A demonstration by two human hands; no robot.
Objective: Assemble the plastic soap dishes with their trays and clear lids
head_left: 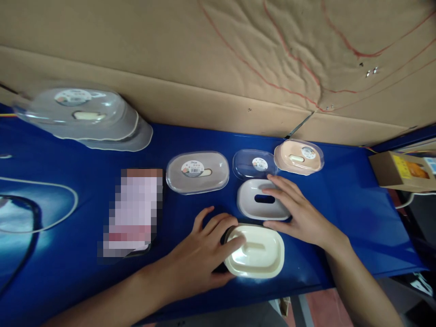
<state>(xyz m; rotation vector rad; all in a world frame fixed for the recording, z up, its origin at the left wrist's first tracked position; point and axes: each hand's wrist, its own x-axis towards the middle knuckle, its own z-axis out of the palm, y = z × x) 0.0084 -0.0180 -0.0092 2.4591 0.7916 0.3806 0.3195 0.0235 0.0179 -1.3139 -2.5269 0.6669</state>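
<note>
A cream oval dish (256,268) with a raised bar in its middle lies near the table's front edge. My left hand (206,252) is around its left end, one finger over the inside and the thumb at the near side. Just behind it lies a pale grey oval tray (250,206) with a slot through its middle. My right hand (298,211) grips that tray's right end, fingers over the far rim and thumb at the near rim. Behind the tray sits a clear plastic lid (243,164) with a round label.
A grey lidded box (177,170), a peach lidded box (293,147) and a stack of clear-lidded boxes (119,129) stand along the back. A phone (134,209) lies left on the blue table (197,136). Cables (73,200) lie far left; a cardboard box (384,170) is right.
</note>
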